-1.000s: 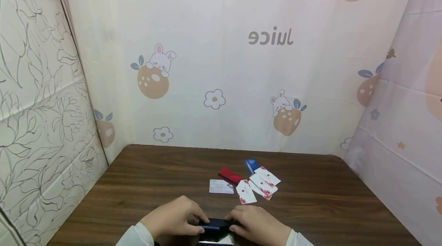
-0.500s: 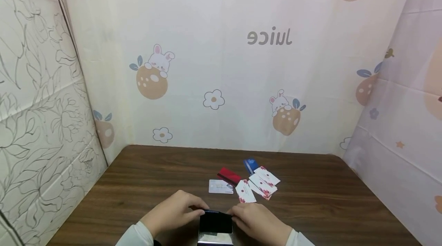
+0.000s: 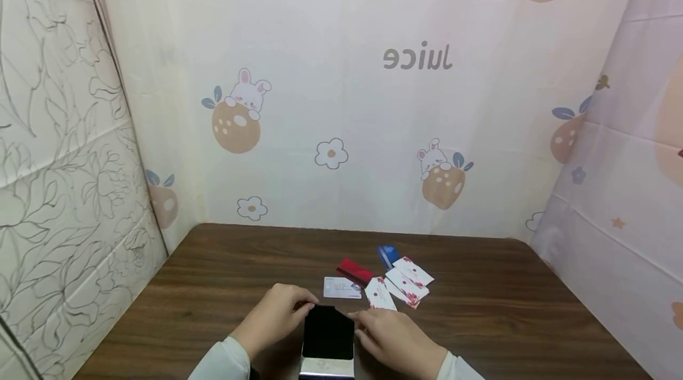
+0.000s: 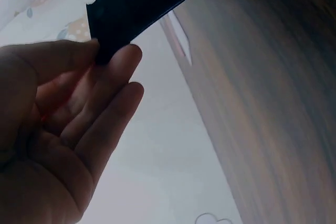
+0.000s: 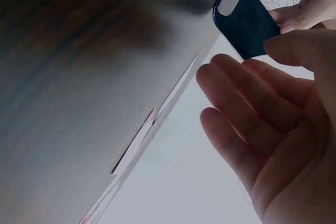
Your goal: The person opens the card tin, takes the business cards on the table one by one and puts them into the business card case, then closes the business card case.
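Observation:
A small card case (image 3: 328, 332) with a raised lid, black inside and silvery at its near part, lies at the table's front edge in the head view. At the lid's upper left corner, my left hand (image 3: 277, 315) pinches the edge between thumb and forefinger; the left wrist view shows the dark lid (image 4: 131, 9) between these tips. My right hand (image 3: 400, 338) holds the lid's right side with thumb and forefinger. In the right wrist view its thumb overlaps the lid (image 5: 249, 30), while the other fingers extend loosely. Part of the case is cut off below.
Beyond the hands, a white card (image 3: 342, 288), a red card (image 3: 354, 272) and a blue card (image 3: 388, 255) lie on the wooden table (image 3: 240, 261). Several white cards with red flowers (image 3: 408, 285) overlap at their right. Printed curtains (image 3: 341, 101) stand behind.
The case's lid has swung up from low and nearly folded to raised, showing more black inside. My left hand has moved up and slightly right with it; the right hand has shifted little.

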A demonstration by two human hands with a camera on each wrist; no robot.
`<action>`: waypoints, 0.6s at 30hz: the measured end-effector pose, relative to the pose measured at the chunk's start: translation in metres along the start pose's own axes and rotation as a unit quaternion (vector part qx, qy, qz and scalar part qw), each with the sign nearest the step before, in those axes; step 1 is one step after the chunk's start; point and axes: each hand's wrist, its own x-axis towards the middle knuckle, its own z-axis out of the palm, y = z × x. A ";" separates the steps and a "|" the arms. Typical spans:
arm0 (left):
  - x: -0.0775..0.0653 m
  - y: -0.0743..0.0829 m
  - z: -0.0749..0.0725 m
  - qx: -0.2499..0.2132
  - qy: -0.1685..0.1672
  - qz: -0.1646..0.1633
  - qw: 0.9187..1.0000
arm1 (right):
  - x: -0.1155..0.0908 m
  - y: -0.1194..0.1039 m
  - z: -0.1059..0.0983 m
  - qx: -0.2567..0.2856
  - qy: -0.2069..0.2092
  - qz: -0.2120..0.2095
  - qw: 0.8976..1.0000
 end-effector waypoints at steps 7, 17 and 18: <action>0.009 -0.007 0.008 0.008 0.015 -0.025 1.000 | -0.001 0.003 0.000 -0.009 -0.002 -0.002 1.000; 0.018 -0.016 0.018 0.028 0.008 -0.055 0.998 | -0.004 0.004 0.000 -0.027 0.009 -0.013 0.999; 0.018 -0.017 0.018 0.030 0.006 -0.059 0.998 | -0.005 0.004 0.000 -0.025 0.008 -0.012 1.000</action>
